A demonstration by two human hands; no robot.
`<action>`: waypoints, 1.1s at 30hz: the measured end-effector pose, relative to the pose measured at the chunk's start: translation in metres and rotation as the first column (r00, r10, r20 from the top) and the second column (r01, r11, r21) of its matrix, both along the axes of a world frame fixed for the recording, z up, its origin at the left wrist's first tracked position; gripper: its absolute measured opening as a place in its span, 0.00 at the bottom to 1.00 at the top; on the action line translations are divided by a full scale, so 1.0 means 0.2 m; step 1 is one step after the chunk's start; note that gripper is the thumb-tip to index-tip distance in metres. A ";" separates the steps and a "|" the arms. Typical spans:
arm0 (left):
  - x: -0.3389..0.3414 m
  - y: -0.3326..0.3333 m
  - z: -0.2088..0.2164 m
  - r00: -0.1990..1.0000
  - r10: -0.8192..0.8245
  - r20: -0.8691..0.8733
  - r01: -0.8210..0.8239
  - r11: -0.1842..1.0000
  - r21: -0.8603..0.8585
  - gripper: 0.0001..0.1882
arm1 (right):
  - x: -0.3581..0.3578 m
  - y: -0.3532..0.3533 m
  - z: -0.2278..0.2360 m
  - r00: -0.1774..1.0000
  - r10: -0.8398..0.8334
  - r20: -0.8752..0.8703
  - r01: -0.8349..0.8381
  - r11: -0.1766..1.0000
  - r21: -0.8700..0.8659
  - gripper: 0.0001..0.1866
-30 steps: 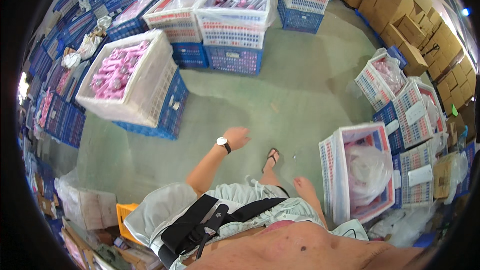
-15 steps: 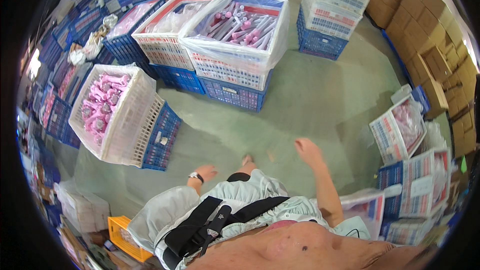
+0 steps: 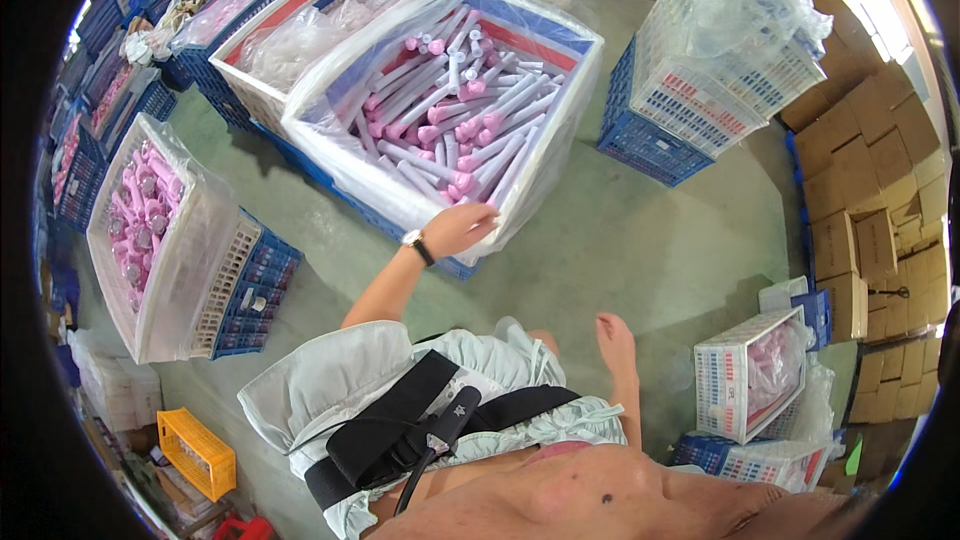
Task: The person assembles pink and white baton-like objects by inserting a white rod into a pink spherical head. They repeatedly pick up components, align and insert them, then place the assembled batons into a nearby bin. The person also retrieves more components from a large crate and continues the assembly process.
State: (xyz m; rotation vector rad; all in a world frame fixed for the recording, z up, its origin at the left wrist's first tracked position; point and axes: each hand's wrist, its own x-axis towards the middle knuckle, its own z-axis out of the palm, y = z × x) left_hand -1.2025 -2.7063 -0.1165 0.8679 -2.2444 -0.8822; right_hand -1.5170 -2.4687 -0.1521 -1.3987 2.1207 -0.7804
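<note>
My left hand [image 3: 462, 229], with a watch on its wrist, reaches to the near corner of a large white crate [image 3: 345, 165] lined with clear plastic. Its fingers stretch forward over the rim and hold nothing visible; whether they touch the liner I cannot tell. Inside lie many pale lilac plastic tubes [image 3: 415, 105] with pink ends, piled in all directions. My right hand [image 3: 616, 344] hangs low over the floor on the right, fingers loosely extended, with nothing visible in it.
Left stands a white crate [image 3: 190, 240] of pink plastic parts [image 3: 145, 210] on a blue crate [image 3: 262, 280]. A crate stack [image 3: 690, 90] rises at far right, before cardboard boxes [image 3: 860, 160]. Tilted crates [image 3: 722, 380] lie near right. A yellow crate [image 3: 198, 455] sits near left.
The white crate of tubes is now closer. My left hand has moved up and forward from beside my body to its near corner. My right hand appears lower.
</note>
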 end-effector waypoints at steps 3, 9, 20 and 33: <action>-0.34 -0.34 0.03 0.999 -0.045 0.009 0.045 0.994 -0.102 0.12 | -0.30 -0.10 -0.17 0.987 -0.164 0.001 0.163 0.981 0.105 0.12; -0.75 -0.73 -0.18 0.992 0.129 -0.007 -0.125 0.971 0.204 0.12 | -1.01 -0.82 -0.34 0.988 0.065 -0.140 -0.039 0.983 0.180 0.12; -1.03 -1.22 -0.27 0.787 0.617 0.010 -0.555 0.701 0.447 0.14 | -1.18 -3.01 0.21 0.784 0.604 -0.139 -0.620 0.756 -0.211 0.09; -1.08 -2.23 -0.61 0.214 0.929 -0.300 -0.057 0.319 0.946 0.20 | -0.70 -3.86 0.05 0.324 0.946 0.020 -0.944 0.325 -0.060 0.09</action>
